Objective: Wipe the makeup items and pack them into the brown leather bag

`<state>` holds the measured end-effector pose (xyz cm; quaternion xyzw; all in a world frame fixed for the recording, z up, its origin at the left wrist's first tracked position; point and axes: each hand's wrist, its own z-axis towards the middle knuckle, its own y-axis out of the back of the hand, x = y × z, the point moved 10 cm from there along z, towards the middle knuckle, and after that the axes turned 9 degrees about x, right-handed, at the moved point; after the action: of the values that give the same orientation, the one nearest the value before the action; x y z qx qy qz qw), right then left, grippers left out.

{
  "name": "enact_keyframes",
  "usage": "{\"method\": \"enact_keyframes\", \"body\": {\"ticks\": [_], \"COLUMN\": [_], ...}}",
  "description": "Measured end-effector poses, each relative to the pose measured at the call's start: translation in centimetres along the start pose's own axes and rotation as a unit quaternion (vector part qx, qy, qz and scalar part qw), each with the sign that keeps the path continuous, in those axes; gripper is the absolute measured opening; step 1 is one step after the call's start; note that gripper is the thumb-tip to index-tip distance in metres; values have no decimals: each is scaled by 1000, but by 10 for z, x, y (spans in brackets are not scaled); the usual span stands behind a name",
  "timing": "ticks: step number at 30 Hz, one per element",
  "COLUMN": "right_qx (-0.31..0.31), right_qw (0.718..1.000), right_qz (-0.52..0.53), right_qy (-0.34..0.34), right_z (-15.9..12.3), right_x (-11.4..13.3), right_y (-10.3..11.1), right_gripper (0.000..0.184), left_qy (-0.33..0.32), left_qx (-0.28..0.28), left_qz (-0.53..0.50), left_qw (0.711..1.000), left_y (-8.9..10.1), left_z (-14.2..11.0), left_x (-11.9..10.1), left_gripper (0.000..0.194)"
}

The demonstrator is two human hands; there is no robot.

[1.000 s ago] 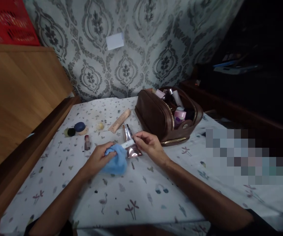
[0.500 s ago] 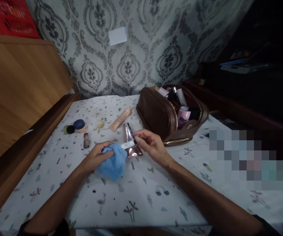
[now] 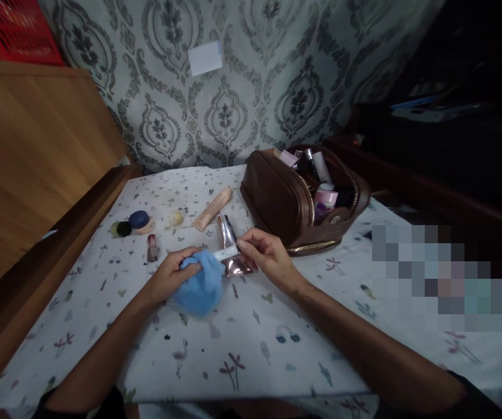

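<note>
My left hand (image 3: 173, 273) is closed on a crumpled blue cloth (image 3: 200, 288), which wraps the left end of a slim white tube (image 3: 225, 253). The fingertips of my right hand (image 3: 264, 253) pinch the right end of that tube. Just behind it a shiny rose-coloured squeeze tube (image 3: 228, 233) lies on the cloth-covered table, partly hidden by the white tube and my fingers. A beige tube (image 3: 213, 208) lies farther back. The bit of the white tube inside the cloth is out of sight.
A brown cosmetic bag (image 3: 277, 198), unzipped and full of cosmetics, stands at the back right. To the left are a blue-lidded jar (image 3: 141, 221), a dark-capped green jar (image 3: 122, 228), a small lipstick-like tube (image 3: 152, 248) and a small yellowish item (image 3: 175, 218). A wooden cabinet (image 3: 41, 122) borders the left.
The view has shifted slightly. Both hands keep their hold on the white tube and cloth, with almost no other visible movement.
</note>
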<state>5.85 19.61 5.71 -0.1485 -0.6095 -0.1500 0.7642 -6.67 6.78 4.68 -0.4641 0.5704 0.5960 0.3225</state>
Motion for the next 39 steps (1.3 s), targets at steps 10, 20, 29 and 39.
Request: {"method": "enact_keyframes", "body": {"ticks": [10,20,29,39], "right_qx": [-20,-2,-45,2], "right_qw": [999,998,998,996], "right_qz": [37,61,39,89], "right_qy": [7,6,37,8], "right_z": [-3,-5,-3,0], "right_x": [-1,3,14,-9], "right_y": [-5,-9,9,-7], "right_gripper": [42,42,41,48], "left_qy": [-155,-157,-16,9], "left_qx": [-307,-70,-149,-215], "left_qz": [230,385,27,-31], "left_qw": [910,907,988,976], "left_y": [24,-35,22,30], "left_z": [-25,5,-4,-7], "left_x": [-72,-67,-18,-1], "left_gripper": [32,32,36,35]}}
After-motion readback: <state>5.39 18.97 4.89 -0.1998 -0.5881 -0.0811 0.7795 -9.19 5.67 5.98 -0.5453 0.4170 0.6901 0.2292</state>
